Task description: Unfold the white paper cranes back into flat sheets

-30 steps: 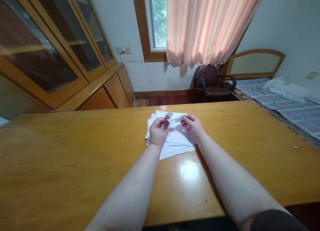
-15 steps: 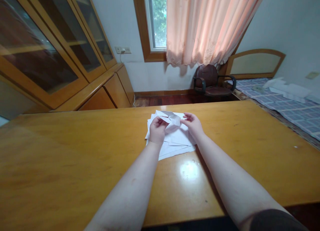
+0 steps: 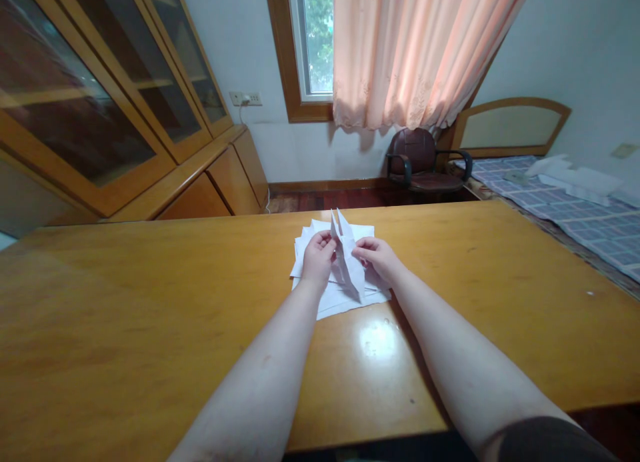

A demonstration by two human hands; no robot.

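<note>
"While both forearms (image 3: pixel 267 365) stretch forward over the tabletop (image 3: pixel 150 329), how do the hands sit?"

"Left hand (image 3: pixel 317 259) and right hand (image 3: pixel 384 259) face each other, close together, thumbs inward. The left fingers pinch the left side of a folded paper (image 3: pixel 353 275); the right ones are nearly closed on its right edge."

"So the paper's where?"

"Between the two sets of fingers, tilted, two points sticking up beyond them, the lower end towards the wearer."

"And what's around, or in the way?"

"Loose sheets (image 3: pixel 336 307) lie below the fingers, partly hidden by hands and paper. Well beyond them stands a chair (image 3: pixel 416 157); a cabinet (image 3: pixel 200 182) is far left, a bed (image 3: pixel 555 195) far right."
</note>
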